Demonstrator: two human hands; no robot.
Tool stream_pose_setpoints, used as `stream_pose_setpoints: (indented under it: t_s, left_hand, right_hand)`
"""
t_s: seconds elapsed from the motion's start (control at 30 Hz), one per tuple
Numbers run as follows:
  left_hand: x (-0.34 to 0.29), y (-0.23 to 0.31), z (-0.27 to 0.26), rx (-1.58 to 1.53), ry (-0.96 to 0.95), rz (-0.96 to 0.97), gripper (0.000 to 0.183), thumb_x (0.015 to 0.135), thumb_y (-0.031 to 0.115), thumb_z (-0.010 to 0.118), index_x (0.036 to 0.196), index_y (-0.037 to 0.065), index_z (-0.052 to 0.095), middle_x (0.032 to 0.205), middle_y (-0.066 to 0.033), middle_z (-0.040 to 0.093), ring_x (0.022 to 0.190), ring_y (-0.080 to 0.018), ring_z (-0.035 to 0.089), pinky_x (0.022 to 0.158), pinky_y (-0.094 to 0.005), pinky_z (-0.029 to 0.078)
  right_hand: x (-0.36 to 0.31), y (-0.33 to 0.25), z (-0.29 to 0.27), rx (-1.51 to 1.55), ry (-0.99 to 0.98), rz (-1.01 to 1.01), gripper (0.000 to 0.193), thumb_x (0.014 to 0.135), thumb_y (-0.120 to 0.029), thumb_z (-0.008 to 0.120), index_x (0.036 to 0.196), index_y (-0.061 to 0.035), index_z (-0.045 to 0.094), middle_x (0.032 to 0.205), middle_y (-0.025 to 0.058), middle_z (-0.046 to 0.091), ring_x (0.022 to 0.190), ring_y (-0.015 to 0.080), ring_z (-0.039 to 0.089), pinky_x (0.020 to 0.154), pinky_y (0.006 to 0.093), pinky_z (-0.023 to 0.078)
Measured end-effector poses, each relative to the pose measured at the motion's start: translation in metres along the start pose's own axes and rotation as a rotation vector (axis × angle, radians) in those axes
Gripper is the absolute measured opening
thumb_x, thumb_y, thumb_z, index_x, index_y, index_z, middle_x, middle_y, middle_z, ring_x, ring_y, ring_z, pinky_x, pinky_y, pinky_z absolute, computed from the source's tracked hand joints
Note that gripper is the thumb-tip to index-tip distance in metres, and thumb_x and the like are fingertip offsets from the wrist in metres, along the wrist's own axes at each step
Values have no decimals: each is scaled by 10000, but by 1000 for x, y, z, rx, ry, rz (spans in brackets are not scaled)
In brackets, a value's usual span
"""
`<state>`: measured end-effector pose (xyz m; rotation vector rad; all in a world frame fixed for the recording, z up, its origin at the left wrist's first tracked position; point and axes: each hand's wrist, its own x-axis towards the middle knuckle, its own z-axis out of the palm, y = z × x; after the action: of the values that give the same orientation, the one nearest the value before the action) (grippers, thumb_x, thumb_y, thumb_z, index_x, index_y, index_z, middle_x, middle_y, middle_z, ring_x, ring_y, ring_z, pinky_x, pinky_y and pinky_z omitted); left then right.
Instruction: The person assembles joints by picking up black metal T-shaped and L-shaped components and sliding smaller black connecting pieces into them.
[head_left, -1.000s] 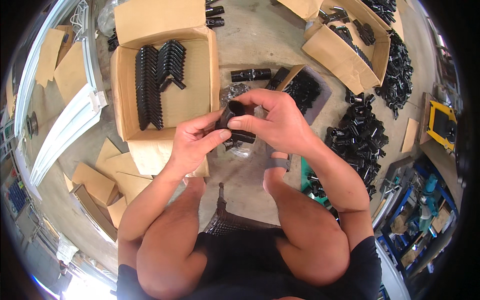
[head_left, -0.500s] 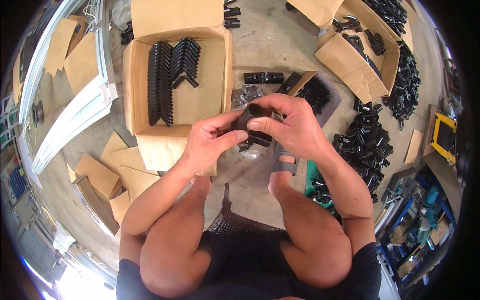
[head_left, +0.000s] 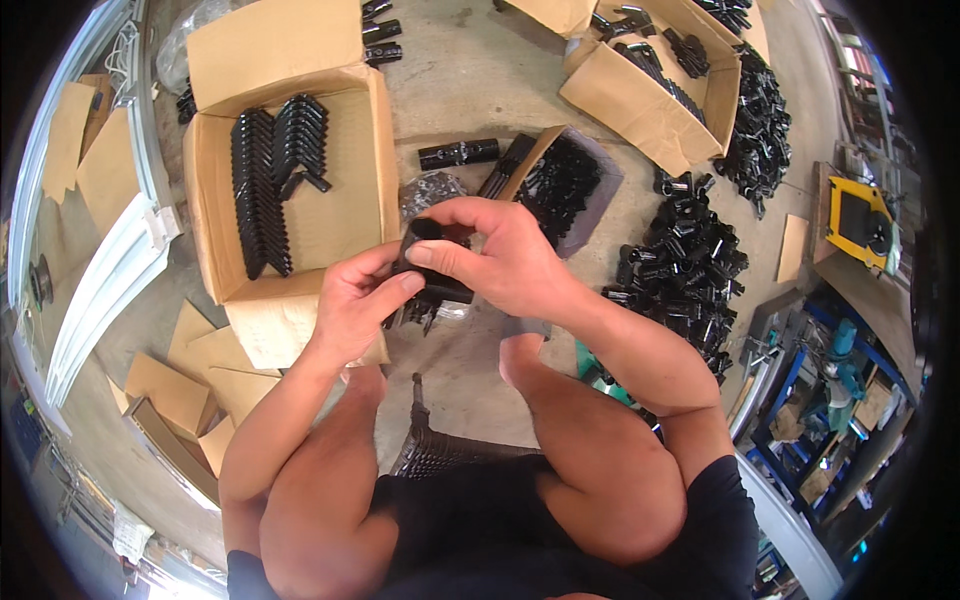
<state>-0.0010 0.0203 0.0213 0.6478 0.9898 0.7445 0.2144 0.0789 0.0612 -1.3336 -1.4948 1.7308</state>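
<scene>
Between both hands I hold a black tubular pipe connector (head_left: 445, 288), with one round open end turned up. My left hand (head_left: 348, 305) grips its left side, thumb along the lower edge. My right hand (head_left: 510, 262) wraps over the right side, its thumb pressed across the connector near the open end. The fingers cover much of its shape. Just beyond the hands, a clear plastic bag (head_left: 432, 190) lies on the floor, its contents hard to make out. A straight black tube piece (head_left: 458, 154) lies farther off.
On the left, an open cardboard box (head_left: 350, 215) holds neat rows of black connectors. A smaller carton of small black parts (head_left: 565, 185) stands right of the hands. Farther right are a loose connector pile (head_left: 680, 270) and another cardboard box (head_left: 640, 118). Cardboard pieces (head_left: 170, 390) lie lower left.
The whole view has shifted, so the boxes, piles and my hands appear farther left. Both hands stay on the connector, which looks slightly turned.
</scene>
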Motion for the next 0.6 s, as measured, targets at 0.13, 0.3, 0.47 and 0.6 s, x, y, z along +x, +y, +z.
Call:
stream_pose_setpoints:
  t_s: [0.13, 0.3, 0.47, 0.6]
  left_hand:
    - [-3, 1, 0, -115, -22, -18, 372, 982, 138, 637, 1302, -51, 615, 1213, -158, 692, 961, -171, 702, 798, -320, 593]
    - [0, -1, 0, -176, -8, -91, 375, 1001, 181, 623, 1304, -41, 612, 1278, -193, 659, 968, -204, 717, 735, -338, 635]
    - [-1, -2, 3, -172, -16, -155, 349, 1008, 159, 611, 1290, -46, 620, 1294, -188, 648, 979, -183, 708, 725, -328, 637]
    - [-1, -11, 1, -91, -41, -178, 332, 1002, 141, 620, 1273, -51, 634, 1242, -167, 673, 923, -162, 705, 717, -317, 634]
  right_hand:
    - [13, -16, -35, -124, -82, 169, 256, 916, -235, 738, 1042, -13, 755, 829, 110, 738, 720, 118, 627, 676, 317, 526]
    - [27, 95, -129, -693, 300, 215, 228, 873, -239, 706, 906, -20, 762, 833, 191, 728, 785, 330, 726, 738, 414, 557]
    - [26, 172, -104, -796, 349, 159, 168, 859, -190, 675, 872, -38, 746, 884, 207, 723, 849, 387, 704, 779, 460, 565]
    - [38, 194, -82, -1037, 409, 106, 165, 857, -189, 669, 886, -29, 695, 920, 177, 718, 877, 358, 704, 770, 458, 577]
